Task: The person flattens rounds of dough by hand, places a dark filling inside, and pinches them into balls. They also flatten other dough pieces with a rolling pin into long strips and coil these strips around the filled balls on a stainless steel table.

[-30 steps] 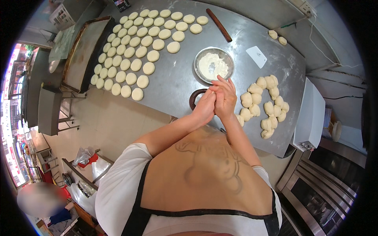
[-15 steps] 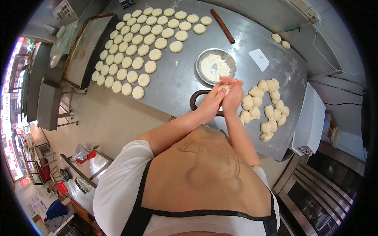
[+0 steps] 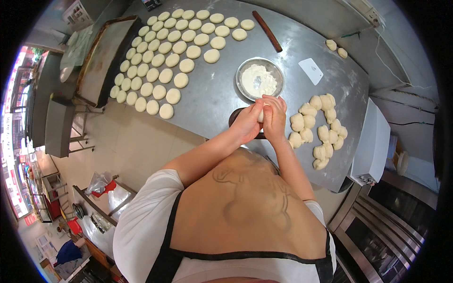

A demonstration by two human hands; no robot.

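Both of my hands are cupped together around a piece of pale dough (image 3: 261, 116), most of it hidden by the fingers. My left hand (image 3: 247, 121) wraps it from the left, and my right hand (image 3: 274, 116) closes on it from the right with the thumb pressed over the top. Just beyond my fingers stands a metal bowl (image 3: 239, 85) of white flour (image 3: 258, 80). A dark brown ring-shaped thing (image 3: 234, 116) lies on the table, partly covered by my hands. Right of my right hand lie several lumps of dough (image 3: 307, 120).
Rows of flattened dough rounds (image 3: 172, 60) cover the left of the steel table (image 3: 212, 99). A wooden rolling pin (image 3: 267, 31) and a white scraper (image 3: 310, 71) lie farther back. Two dough pieces (image 3: 336, 48) sit near the wall. A large baking tray (image 3: 88, 98) stands beyond the left edge.
My hands have drawn slightly nearer to me, away from the flour bowl. My right fingers, blurred before over the dough, now wrap it with the thumb on top.
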